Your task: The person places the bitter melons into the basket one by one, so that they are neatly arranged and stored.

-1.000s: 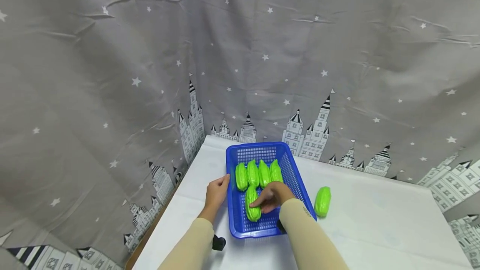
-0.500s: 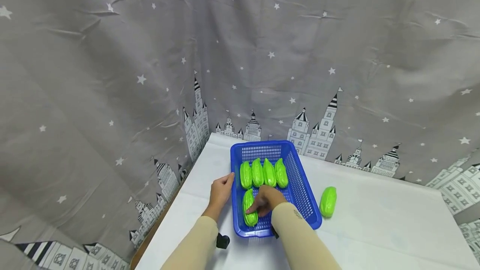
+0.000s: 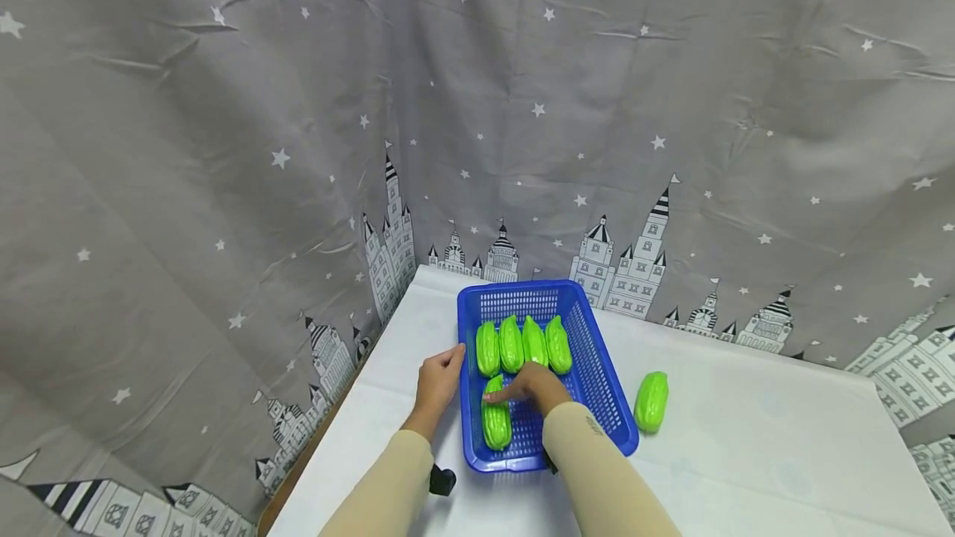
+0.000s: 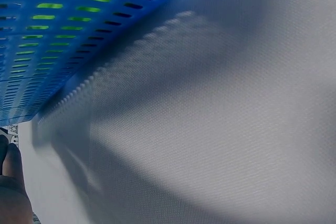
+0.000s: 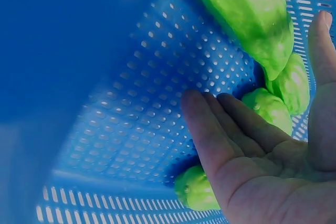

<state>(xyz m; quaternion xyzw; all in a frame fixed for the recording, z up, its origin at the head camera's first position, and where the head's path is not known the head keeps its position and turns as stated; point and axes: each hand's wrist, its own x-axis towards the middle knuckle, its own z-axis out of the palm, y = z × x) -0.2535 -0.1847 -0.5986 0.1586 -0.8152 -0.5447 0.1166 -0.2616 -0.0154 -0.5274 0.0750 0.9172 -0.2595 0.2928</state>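
A blue perforated basket (image 3: 477, 461) stands on the white-covered table. Inside, several glossy green, ridged, fruit-like pieces (image 3: 511, 342) lie side by side in the back row. One more green piece (image 3: 496, 428) lies alone at the front left. Over its upper end, in the head view, reaches my right hand (image 3: 535, 386); the right wrist view shows that hand (image 5: 262, 166) with extended fingers and nothing in its grasp. My left hand (image 3: 438, 381) holds the basket's left rim; only a little of that hand (image 4: 13, 187) shows in the left wrist view.
Another green piece (image 3: 652, 402) lies on the table to the right of the basket. A grey curtain (image 3: 477, 106) with printed stars and castles hangs behind and to the left. White cloth (image 3: 753, 429) covers the tabletop.
The front green piece has shifted left toward the basket wall. My right hand has let go of it and slid toward its far end, fingers extended. The left hand stays on the rim.
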